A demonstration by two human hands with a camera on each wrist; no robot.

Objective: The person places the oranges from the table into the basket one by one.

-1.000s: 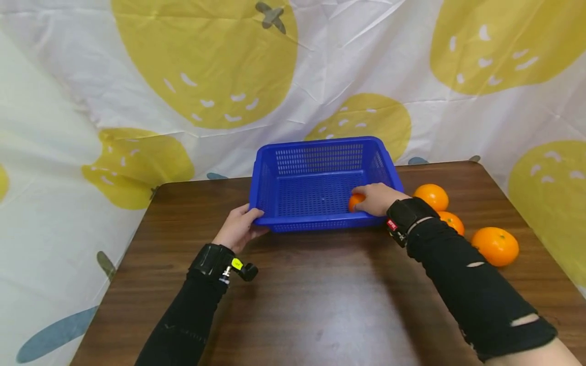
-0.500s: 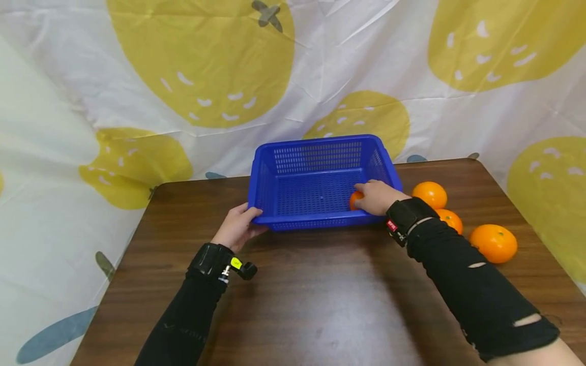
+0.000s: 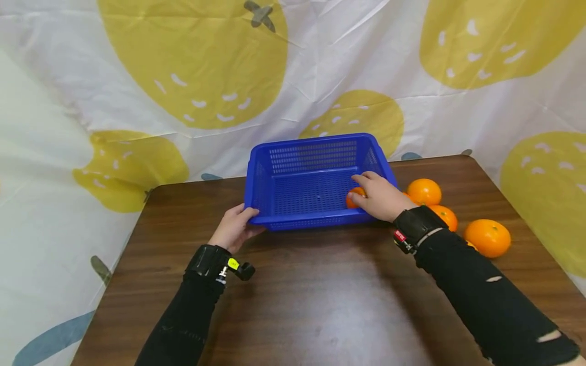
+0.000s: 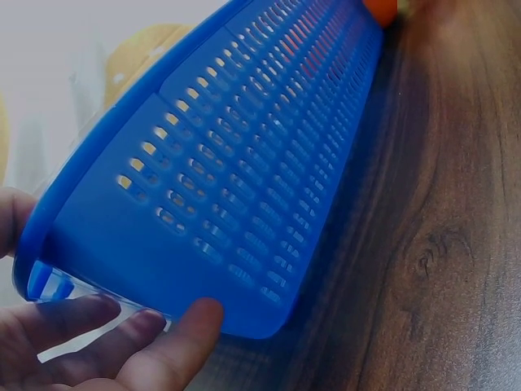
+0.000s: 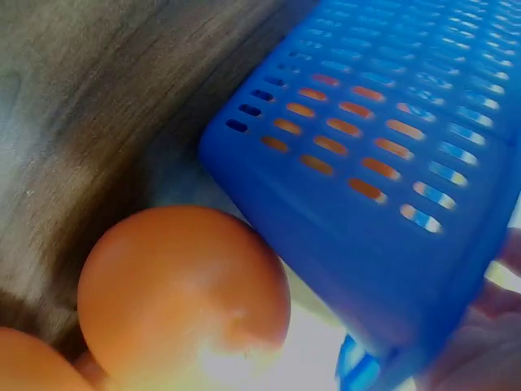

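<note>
A blue plastic basket (image 3: 297,221) with slotted walls stands on the table toward the back. My left hand (image 3: 233,229) grips its front left corner, thumb over the rim. In the left wrist view, fingers (image 4: 183,342) lie under the rim against the outer wall. Inside the basket, at the front right, sits an orange (image 3: 351,200). Over it is my right hand (image 3: 383,197), its thumb and fingers spread apart and reaching across the rim. The right wrist view shows that hand (image 5: 480,346) at the rim, with orange colour behind the basket's slots (image 5: 330,147).
Right of the basket, several more oranges lie on the brown wooden table (image 3: 316,305), among them a back one (image 3: 424,191), a middle one (image 3: 446,217) and a front one (image 3: 488,238). One orange (image 5: 183,293) lies close beside the basket's outer corner. A patterned cloth (image 3: 229,61) hangs behind.
My right hand has loosened from the orange inside the basket; its fingers have lifted and spread, and the wrist has shifted slightly right. My left hand keeps its grip on the basket.
</note>
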